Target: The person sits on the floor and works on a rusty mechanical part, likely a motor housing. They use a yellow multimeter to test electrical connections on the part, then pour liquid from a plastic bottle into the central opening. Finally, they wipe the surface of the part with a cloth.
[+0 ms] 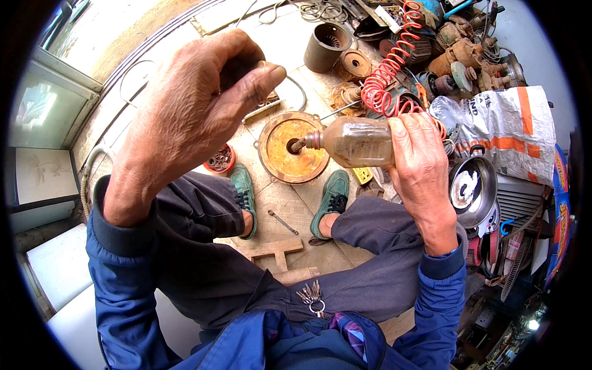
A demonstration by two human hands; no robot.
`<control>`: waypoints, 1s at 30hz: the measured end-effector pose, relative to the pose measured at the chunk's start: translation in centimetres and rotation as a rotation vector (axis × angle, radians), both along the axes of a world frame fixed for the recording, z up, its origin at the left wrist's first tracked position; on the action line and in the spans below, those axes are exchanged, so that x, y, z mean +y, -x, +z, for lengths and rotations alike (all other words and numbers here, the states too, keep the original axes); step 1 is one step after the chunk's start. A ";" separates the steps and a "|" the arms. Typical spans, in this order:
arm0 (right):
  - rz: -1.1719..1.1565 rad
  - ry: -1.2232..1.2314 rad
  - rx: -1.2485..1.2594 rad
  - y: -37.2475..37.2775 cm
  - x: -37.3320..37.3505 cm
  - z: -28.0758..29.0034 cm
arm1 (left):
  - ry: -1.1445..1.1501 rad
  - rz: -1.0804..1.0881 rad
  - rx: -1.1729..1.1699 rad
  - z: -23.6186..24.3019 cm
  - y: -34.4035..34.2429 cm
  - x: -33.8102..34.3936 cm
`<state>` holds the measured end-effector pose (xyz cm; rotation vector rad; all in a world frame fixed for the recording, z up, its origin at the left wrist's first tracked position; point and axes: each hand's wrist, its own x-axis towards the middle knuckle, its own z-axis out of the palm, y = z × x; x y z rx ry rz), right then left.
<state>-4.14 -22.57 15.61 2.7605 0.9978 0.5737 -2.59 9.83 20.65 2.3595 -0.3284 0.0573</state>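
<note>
My right hand [422,169] wraps round the base of a clear plastic bottle [359,142], which lies nearly level with its open mouth to the left. The bottle's wall is stained brown. At its mouth a dark brown stub shows; whether it is in the neck or behind it I cannot tell. Beneath is a round, rusty yellow metal disc [280,157] with a central hole, on the floor between my feet. My left hand [191,105] is raised at the upper left, fingers curled and thumb pressed toward them. Anything inside that grip is hidden.
A red bowl of small metal parts [229,161] stands beside my left shoe. A small wrench [282,222] and a wooden piece [271,248] lie near my feet. Beyond are a metal cylinder [325,48], a red coiled hose [394,68] and rusty machine parts [462,55]. A pan [487,206] stands right.
</note>
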 end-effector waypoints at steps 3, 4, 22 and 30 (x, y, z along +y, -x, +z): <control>-0.001 0.002 0.001 0.0 0.1 0.1 | -0.015 0.003 -0.001 0.0 -0.1 0.1; 0.000 0.002 0.000 0.0 0.1 0.1 | -0.012 0.003 -0.001 -0.1 -0.1 0.1; -0.166 -0.335 0.440 0.4 -2.3 -3.7 | 0.148 -0.049 0.078 -0.2 -0.2 0.1; -0.316 -0.597 0.676 1.1 -3.0 -4.8 | 0.358 -0.102 0.133 -1.2 -0.5 -0.3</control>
